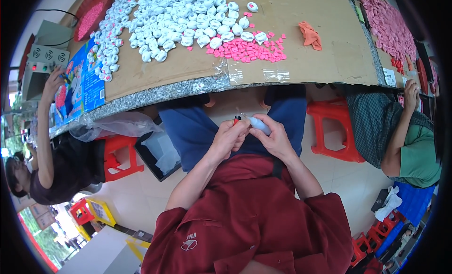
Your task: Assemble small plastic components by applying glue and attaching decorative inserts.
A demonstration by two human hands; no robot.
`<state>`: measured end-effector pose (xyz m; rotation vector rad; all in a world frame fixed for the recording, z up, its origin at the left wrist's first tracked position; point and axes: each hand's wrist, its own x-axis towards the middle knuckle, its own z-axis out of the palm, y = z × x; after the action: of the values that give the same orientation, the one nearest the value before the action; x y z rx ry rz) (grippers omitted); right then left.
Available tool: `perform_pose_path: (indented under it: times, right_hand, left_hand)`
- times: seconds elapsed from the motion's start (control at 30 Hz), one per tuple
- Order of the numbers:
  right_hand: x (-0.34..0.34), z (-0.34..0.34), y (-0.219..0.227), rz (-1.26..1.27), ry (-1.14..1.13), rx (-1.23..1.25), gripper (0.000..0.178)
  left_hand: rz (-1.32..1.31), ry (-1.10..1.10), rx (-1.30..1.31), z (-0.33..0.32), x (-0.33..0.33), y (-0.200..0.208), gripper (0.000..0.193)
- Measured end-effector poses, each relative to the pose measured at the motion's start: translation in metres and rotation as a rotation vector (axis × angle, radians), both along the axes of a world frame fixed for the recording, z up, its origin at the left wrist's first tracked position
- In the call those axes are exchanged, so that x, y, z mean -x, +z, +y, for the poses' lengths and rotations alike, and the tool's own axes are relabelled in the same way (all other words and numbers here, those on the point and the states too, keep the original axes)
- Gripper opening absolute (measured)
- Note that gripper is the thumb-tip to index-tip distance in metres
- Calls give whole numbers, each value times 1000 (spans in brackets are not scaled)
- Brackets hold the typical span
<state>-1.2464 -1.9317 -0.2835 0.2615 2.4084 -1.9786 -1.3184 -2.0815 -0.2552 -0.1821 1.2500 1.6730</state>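
Maroon shirt [263, 212] cloth lies closest, below the two hands. Left hand [230, 138] is curled into a loose fist around a red stub [236, 121], whose black end pokes up past the fingers; whether its fingertips pinch anything else, I cannot tell. Just beside it, the right hand [274, 138] wraps its fingers round a pale bottle [260, 125], the thin tip slanting toward the left hand. Both hands hang over the lap, between the knees of blue trousers [186, 132].

Left of the left hand, on the floor, is a black bin [172, 173] with clear plastic inside, then a red stool [110, 154]. Right of the right hand stands another red stool [320, 128].

Ahead of both hands is the tabletop [188, 88], topped with cardboard [346, 57]. Pink bits [249, 52] lie straight ahead, pale pieces [188, 15] heap beyond and leftward, and an orange rag [310, 36] lies rightward. Well out to either side sit co-workers, a green sleeve [416, 163] on the right one.
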Motion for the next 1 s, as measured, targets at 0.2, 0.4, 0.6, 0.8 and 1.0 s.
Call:
perform_pose_path:
  times: [0.2, 0.4, 0.6, 0.8, 1.0]
  right_hand:
    - [0, 1, -2, 6, -5, 15, 29]
    - [3, 3, 4, 19, -70, 40, 28]
    - [-6, 13, 24, -16, -199, 71, 24]
    - [15, 23, 62, 112, -183, 54, 25]
    - [54, 17, 75, 182, -172, 101, 25]
  left_hand:
    - [2, 5, -24, 3, 0, 0, 34]
    - [76, -71, 32, 2, -2, -1, 30]
    - [362, -195, 77, -33, -6, 18, 20]
    - [794, 282, 364, -84, 71, 76, 28]
    - [971, 534, 762, -149, 200, 90, 32]
